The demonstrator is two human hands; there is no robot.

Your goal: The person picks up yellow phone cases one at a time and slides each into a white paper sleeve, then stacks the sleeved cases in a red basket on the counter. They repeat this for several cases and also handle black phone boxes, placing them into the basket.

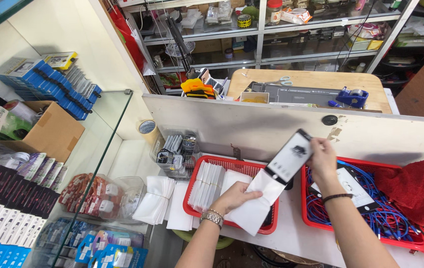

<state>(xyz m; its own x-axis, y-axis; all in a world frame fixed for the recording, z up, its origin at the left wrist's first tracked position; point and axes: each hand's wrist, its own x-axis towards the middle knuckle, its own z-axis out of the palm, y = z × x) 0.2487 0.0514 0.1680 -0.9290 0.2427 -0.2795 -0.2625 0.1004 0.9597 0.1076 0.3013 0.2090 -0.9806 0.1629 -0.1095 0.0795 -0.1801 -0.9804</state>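
Sleeve (251, 208), white paper, is held open over the left red basket (194, 173) by the left hand (239, 197), whose fingers are closed on its upper edge, while a dark screen protector (290, 158) is being slid into its mouth, so the packing step appears about half done. Steady alignment of the protector's lower edge with the opening is called for next. Its top is pinched by the right hand (322, 160), wrist bent downward, though the fingertips are partly hidden.
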